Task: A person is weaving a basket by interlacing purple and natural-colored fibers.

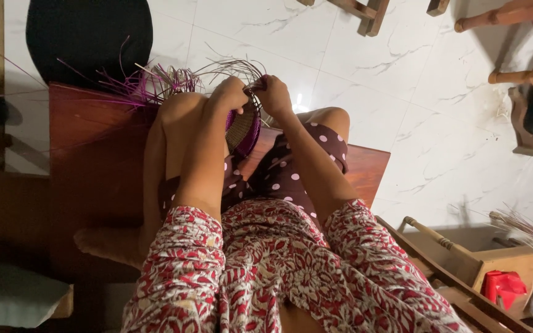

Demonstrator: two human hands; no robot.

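White tiled floor [439, 111] is lying open beyond the knees, wooden furniture crowding its right edge. Both hands are hiding part of the small purple-and-tan woven basket [243, 131] above the lap. Left hand [229, 94] and right hand [274, 94] fingers are closing on its rim, loose purple strands [155, 83] fanning leftward.

Both hands meet, far from the body.
Left hand [228, 94] and right hand [274, 95] curl closed, forearms stretched forward, nearly touching.
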